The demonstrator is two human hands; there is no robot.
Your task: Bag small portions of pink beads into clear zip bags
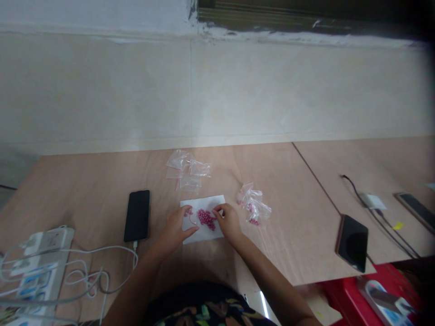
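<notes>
A pile of small pink beads [205,219] lies on a white sheet of paper [204,237] on the table. At the paper's left side is my left hand [177,226], its thumb and forefinger spread apart. A thin pink string [192,221] curves between these fingers, close to the fingertips; whether they touch it I cannot tell. My right hand [229,222] reaches in from the other side, thumb and forefinger pinched together at the pile's right edge. Whatever sits in that pinch is too small to make out.
Clear plastic bags [188,170] lie behind the paper, and bags with pink beads [256,210] to its right. A plugged-in phone [137,215] and a power strip [44,267] with tangled white cables are at left. Another phone [352,242] lies near the right front edge.
</notes>
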